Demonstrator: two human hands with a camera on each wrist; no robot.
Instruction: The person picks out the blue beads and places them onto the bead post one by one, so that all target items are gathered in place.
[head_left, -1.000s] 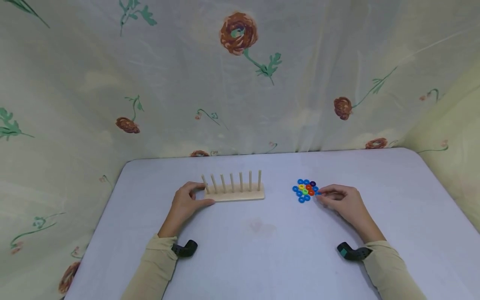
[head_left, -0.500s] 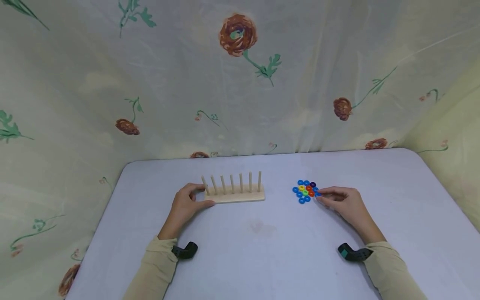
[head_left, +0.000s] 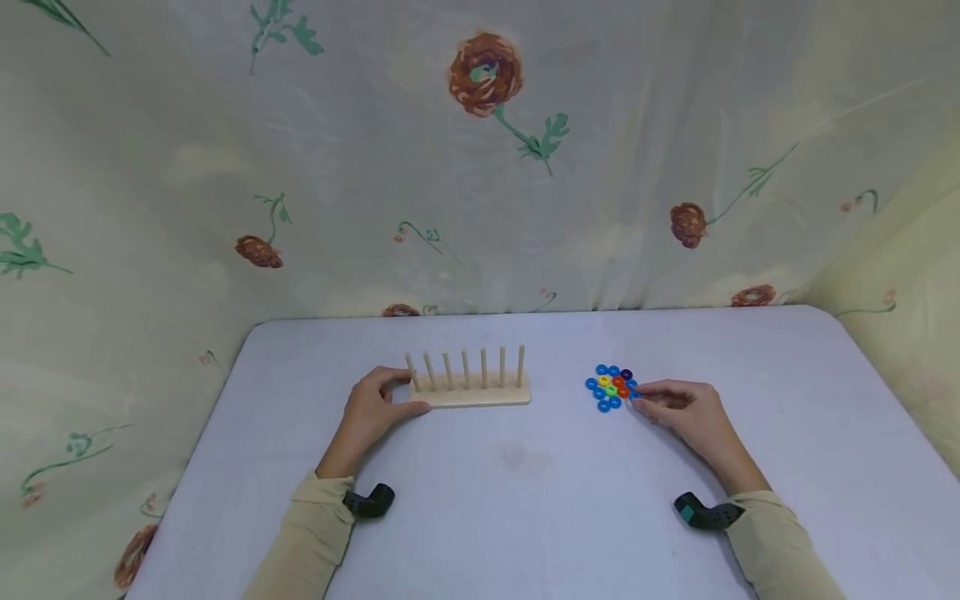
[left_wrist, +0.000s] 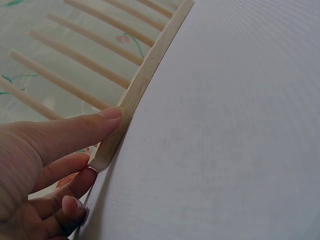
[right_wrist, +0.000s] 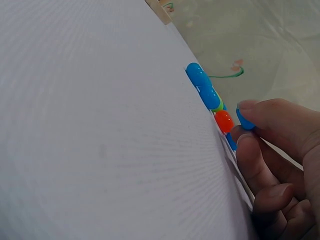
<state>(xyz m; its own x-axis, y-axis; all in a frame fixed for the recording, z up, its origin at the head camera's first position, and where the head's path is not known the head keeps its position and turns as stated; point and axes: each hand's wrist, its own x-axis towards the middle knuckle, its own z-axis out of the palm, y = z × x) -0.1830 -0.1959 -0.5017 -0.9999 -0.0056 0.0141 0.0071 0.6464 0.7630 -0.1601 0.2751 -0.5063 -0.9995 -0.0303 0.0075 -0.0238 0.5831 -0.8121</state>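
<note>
In the head view, a pale wooden peg rack (head_left: 480, 397) stands on the table with a row of several upright pegs. My left hand (head_left: 372, 406) grips its left end, and the left wrist view shows the thumb (left_wrist: 107, 117) on the front edge of the base and fingers around the end. To the right lies a cluster of small rings (head_left: 623, 392), mostly blue, with red, yellow, green and dark ones. At its right side is my right hand (head_left: 690, 408), pinching a blue ring (right_wrist: 244, 119) between thumb and fingers. That ring is partly hidden by the fingertips.
White cloth covers the table (head_left: 525, 517), with a faint stain near the middle. Behind it hangs a flowered curtain (head_left: 360, 167). Each wrist wears a black device, such as the left one (head_left: 369, 502).
The head view has shifted slightly, so the right side of the table sits a little lower. Both hands keep their holds, with the right still beside the cluster.
</note>
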